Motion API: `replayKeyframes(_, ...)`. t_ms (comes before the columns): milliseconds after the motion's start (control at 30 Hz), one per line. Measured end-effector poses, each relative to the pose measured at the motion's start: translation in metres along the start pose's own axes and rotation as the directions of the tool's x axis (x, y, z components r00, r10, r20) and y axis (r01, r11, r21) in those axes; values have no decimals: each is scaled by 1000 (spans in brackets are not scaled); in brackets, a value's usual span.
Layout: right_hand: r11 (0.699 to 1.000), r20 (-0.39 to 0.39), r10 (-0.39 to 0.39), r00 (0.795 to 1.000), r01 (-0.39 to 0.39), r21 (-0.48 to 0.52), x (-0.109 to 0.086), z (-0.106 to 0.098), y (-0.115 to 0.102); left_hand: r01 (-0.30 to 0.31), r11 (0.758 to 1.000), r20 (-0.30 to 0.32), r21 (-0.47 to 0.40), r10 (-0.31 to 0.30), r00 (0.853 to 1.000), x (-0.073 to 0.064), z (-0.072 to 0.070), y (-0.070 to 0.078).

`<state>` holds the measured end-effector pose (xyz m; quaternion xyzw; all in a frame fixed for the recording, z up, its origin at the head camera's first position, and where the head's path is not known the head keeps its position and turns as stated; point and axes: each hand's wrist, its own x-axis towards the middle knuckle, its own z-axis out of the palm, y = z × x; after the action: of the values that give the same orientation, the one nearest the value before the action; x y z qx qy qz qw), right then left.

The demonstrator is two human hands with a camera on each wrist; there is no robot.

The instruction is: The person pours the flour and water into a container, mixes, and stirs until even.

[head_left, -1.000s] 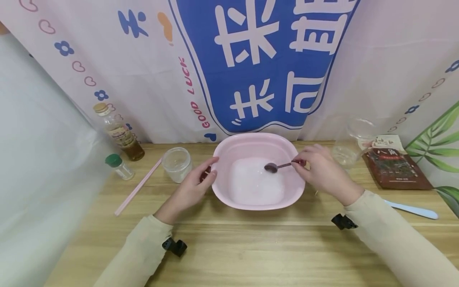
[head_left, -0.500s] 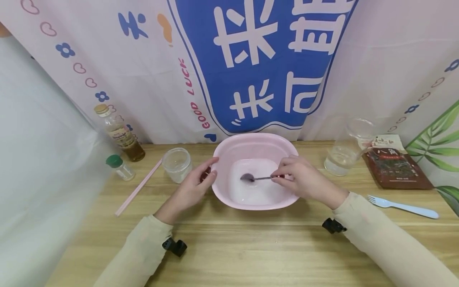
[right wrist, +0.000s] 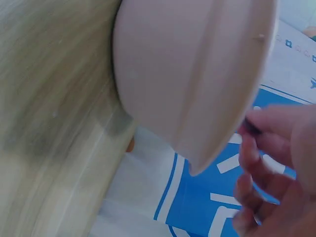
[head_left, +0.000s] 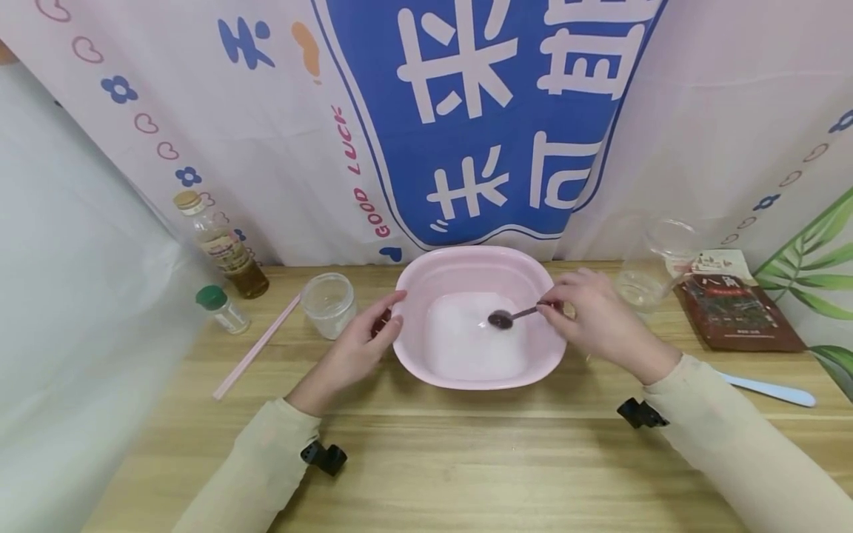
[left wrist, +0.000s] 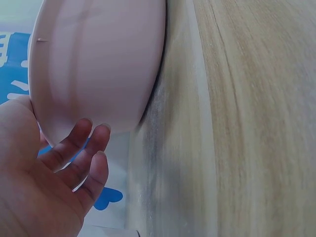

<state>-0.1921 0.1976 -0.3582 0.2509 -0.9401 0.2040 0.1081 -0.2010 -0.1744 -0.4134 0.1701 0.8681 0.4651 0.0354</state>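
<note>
A pink plastic basin (head_left: 480,381) stands on the table with white, watery liquid in its bottom. My left hand (head_left: 356,344) holds the basin's left rim; in the left wrist view the fingers (left wrist: 101,170) bend below the rim, beside the outer wall. Over the basin's right side, my right hand (head_left: 596,314) pinches the handle of a small dark spoon (head_left: 500,320). The spoon's bowl points left and overlaps the white liquid in the head view. In the right wrist view only a bit of the handle shows between thumb and finger, and the basin wall hides the bowl.
To the left are a glass jar (head_left: 329,307), pink chopsticks (head_left: 256,348), a green-capped shaker (head_left: 223,309) and an oil bottle (head_left: 229,255). To the right stand a clear cup (head_left: 643,277), a brown spice packet (head_left: 736,314) and a light blue fork (head_left: 773,389), partly hidden by the sleeve.
The right hand with the spoon swung left over the liquid, then back right to nearly its first position. The left hand and basin have stayed in place.
</note>
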Motion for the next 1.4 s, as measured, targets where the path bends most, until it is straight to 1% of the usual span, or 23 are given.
replayKeyframes(100, 998, -33, 23, 999, -24, -50, 2, 4, -1, 1, 1000, -1, 1, -1, 1000, -1, 0, -1)
replayKeyframes(200, 998, -35, 17, 999, -19, -53, 3, 11, -2, 0, 1000, -2, 1, 0, 1000, -1, 0, -2)
replayKeyframes(400, 998, 9, -29, 1000, 29, 61, 2, 19, -8, -3, 1000, -6, -1, 3, 1000, -1, 1, -4)
replayKeyframes(633, 993, 17, -48, 999, 46, 112, 2, 20, -15, -1, 1000, -5, 1, 1, 1000, -3, -1, -2)
replayKeyframes(767, 980, 13, -66, 998, 62, 190, 1, 23, -18, -1, 1000, -5, 0, 1, 1000, -3, 0, -1)
replayKeyframes(867, 965, 13, -102, 995, 96, 242, 4, 27, -23, -7, 1000, -3, -1, 7, 1000, -3, 0, -2)
replayKeyframes(967, 969, 12, -116, 993, 111, 220, 8, 32, -29, -6, 1000, -5, 0, 6, 1000, -3, -1, -3)
replayKeyframes(1033, 979, 6, -100, 995, 97, 177, 12, 36, -32, -5, 1000, -9, 1, 5, 1000, -3, -1, -2)
replayKeyframes(1167, 993, -13, -32, 999, 33, 113, 17, 39, -35, -12, 1000, -6, -1, 12, 1000, -2, -1, -1)
replayKeyframes(1300, 997, -32, 27, 999, -24, 76, 20, 39, -31, -3, 1000, 0, 3, 3, 1000, -1, 0, 0)
replayKeyframes(1400, 998, -45, 52, 998, -50, 45, 20, 36, -26, 1, 1000, 0, 11, -1, 1000, -1, -1, 1)
